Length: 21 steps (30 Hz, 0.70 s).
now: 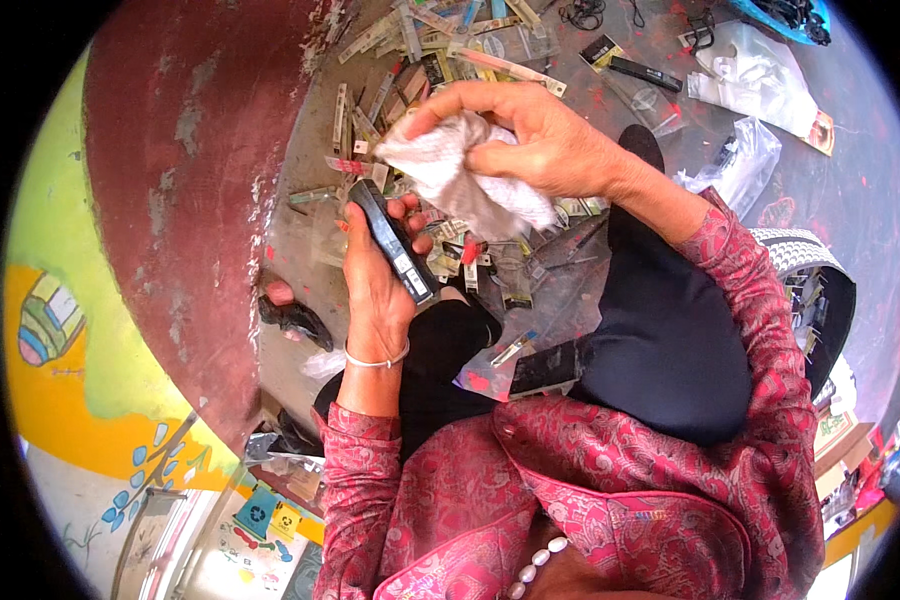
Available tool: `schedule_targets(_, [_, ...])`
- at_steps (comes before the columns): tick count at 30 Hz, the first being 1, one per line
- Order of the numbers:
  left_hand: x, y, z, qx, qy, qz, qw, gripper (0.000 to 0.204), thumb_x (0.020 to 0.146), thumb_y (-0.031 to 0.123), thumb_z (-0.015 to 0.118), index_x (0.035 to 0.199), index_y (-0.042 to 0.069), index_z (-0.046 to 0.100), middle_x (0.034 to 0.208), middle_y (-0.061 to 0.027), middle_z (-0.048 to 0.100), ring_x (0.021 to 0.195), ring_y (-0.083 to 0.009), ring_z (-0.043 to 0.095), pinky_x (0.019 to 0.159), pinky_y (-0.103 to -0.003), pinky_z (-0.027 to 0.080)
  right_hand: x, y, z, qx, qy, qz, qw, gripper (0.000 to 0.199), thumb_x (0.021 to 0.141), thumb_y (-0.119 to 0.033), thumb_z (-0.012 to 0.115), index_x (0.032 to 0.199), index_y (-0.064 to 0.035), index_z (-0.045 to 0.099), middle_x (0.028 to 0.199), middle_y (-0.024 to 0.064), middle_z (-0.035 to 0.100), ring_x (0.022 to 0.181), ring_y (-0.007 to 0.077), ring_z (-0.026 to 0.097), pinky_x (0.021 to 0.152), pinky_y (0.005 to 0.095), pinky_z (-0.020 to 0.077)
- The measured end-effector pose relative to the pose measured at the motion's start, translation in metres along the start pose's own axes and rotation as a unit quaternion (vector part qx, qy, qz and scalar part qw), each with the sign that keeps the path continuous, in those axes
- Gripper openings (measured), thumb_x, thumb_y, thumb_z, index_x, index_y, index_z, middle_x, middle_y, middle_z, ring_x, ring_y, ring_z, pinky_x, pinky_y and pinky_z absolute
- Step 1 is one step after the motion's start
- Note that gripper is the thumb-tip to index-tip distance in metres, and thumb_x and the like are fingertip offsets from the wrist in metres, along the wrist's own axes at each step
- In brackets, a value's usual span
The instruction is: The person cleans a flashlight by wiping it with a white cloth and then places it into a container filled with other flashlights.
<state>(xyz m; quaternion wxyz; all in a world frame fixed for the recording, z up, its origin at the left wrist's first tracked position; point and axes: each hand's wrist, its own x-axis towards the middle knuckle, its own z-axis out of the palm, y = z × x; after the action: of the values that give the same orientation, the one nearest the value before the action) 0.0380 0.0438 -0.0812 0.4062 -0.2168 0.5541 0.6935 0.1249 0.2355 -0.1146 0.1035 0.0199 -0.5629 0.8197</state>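
My left hand (373, 285) is closed round a long black bar-shaped case (396, 243) with pale labels on its side, tilted in my palm. What kind of device it is, I cannot make out. Just above and to the right, my right hand (555, 145) grips a crumpled white cloth (450, 170) between thumb and fingers. The cloth hangs apart from the upper end of the case. Beneath both hands lies a spread of small strips and labelled pieces (485, 65), partly hidden by the cloth.
A similar black bar (645, 73) lies on the floor beyond my right hand. White plastic bags (755, 85) sit at the far right, near a blue container (790, 18). A black-and-white patterned basket (820, 290) stands by my right elbow. A painted wall (80, 330) rises at the left.
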Motion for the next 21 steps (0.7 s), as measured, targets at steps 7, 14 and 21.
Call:
schedule_targets(7, [-0.012,-0.013,0.013,0.109,-0.038,-0.053,0.992,0.040,0.091,0.045,0.038,0.086,0.006,0.047,0.078,-0.0034,0.048,0.052,-0.0118,0.037,0.044,-0.024,0.034,0.018,0.021,0.021,-0.280,0.046,-0.050,0.958,0.032,0.069,-0.004,0.051,0.099,-0.0103,0.058,0.092,0.0138,0.056,0.087,0.0333,0.055,0.078,0.0393,0.0445])
schedule_targets(14, [-0.014,0.004,0.012,0.014,-0.134,-0.015,0.991,0.048,0.084,0.051,0.050,0.085,0.003,0.048,0.092,-0.0084,0.046,0.066,-0.0137,0.038,0.052,-0.023,0.035,-0.023,0.042,-0.077,-0.352,0.245,0.049,0.902,0.030,0.069,-0.009,0.052,0.098,-0.0080,0.059,0.094,0.0143,0.060,0.093,0.0320,0.055,0.082,0.0388,0.0429])
schedule_targets(21, [-0.010,0.002,0.012,-0.081,-0.180,-0.064,0.978,0.023,0.085,0.019,0.057,0.093,0.001,0.045,0.094,-0.0089,0.043,0.075,-0.0151,0.040,0.063,-0.026,0.040,-0.115,0.078,-0.138,-0.420,0.251,0.272,0.828,0.031,0.071,-0.020,0.050,0.096,-0.0072,0.063,0.092,0.0202,0.061,0.091,0.0346,0.058,0.079,0.0418,0.0452])
